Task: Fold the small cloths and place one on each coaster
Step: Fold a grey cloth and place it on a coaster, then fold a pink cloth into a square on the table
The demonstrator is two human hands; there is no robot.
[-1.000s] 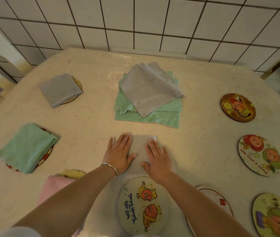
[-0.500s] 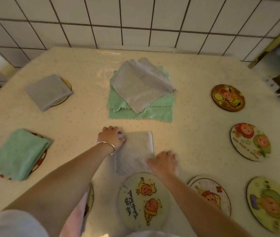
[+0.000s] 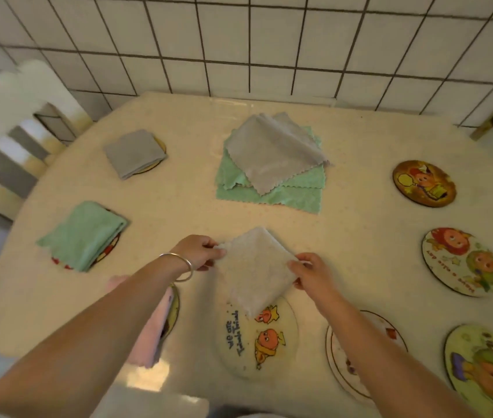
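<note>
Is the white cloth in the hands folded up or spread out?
Folded. The white cloth is a small thick square with doubled edges, pinched by the left hand and right hand.

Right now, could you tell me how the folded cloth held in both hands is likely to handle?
Probably floppy: the folded cloth sags toward the coaster between the left hand and right hand. Likely light, since pinches at two corners carry it. Its layers may slip open if one corner is released.

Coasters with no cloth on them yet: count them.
5: one beneath the held cloth, one under the right forearm, three along the right. More may be hidden.
</note>
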